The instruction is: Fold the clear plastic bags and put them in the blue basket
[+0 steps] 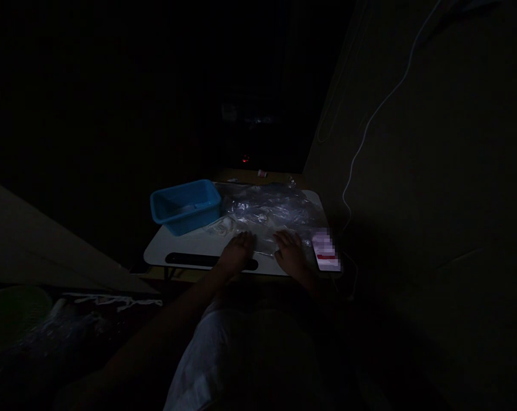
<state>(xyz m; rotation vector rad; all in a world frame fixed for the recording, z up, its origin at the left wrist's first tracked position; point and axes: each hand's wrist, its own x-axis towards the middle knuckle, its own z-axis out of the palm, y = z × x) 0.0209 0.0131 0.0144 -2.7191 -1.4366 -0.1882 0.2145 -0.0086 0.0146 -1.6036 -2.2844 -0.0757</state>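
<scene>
In the dim room, a small white folding table (157,247) stands before me. My left hand (237,251) rests palm down near its front edge, fingers stretched forward. Opposite it, my right hand (291,254) lies with its fingers apart. Between them is a flat clear plastic bag (264,244), which the fingertips of both hands appear to touch. A heap of crumpled clear plastic bags (279,206) spreads behind the hands. Left of the heap, a whitish crumpled piece (225,225) lies by the blue plastic bin (193,221). The dark keeps finer finger contact hidden.
A lit phone (327,254) lies at the table's right edge. A black slot (193,260) runs along the front. One white cable (365,134) hangs down the right wall. On the floor at lower left are a green round basket (18,311) and loose plastic (56,337).
</scene>
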